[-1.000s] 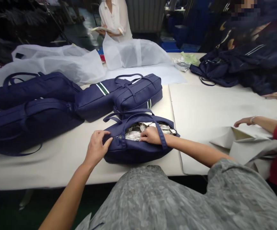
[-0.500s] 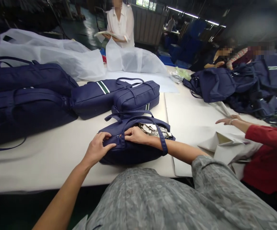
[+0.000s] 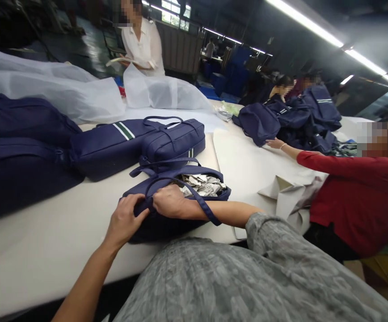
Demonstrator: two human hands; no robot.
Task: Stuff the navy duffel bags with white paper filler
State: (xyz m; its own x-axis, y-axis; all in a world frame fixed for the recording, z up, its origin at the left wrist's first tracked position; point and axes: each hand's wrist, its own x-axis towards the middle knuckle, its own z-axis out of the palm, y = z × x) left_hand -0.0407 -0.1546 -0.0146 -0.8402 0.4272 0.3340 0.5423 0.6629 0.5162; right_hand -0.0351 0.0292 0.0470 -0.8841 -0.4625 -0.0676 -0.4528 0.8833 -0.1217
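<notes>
1. At the left end of the open bag (image 3: 167, 229), the person's right hand (image 3: 169, 201) has now come right up to the left hand (image 3: 123, 220); a second ago it lay over the crumpled paper (image 3: 204, 184) in the middle of the opening.
2. That shift leaves more paper showing, and the work seems to centre on that end of the opening, which is not drawn closed.
3. The left thumb and fingers grip the end of the bag, cloth between them. The right fingers are curled in, but their tips are hidden, so what they hold, if anything, cannot be told.
4. The bag sits at the near edge of the table (image 3: 56, 250), just in front of the person, with the right forearm passing under one of its two handles (image 3: 210, 213).
5. To the right, one co-worker in a red top (image 3: 358, 192) has turned and now reaches to the pile of bags (image 3: 308, 118), too jumbled to count.
6. Counted: one open bag; four closed bags (image 3: 113, 143) behind it and to its left; one co-worker in a white shirt (image 3: 147, 47) beyond; one folded sheet (image 3: 289, 199) near the red top.
</notes>
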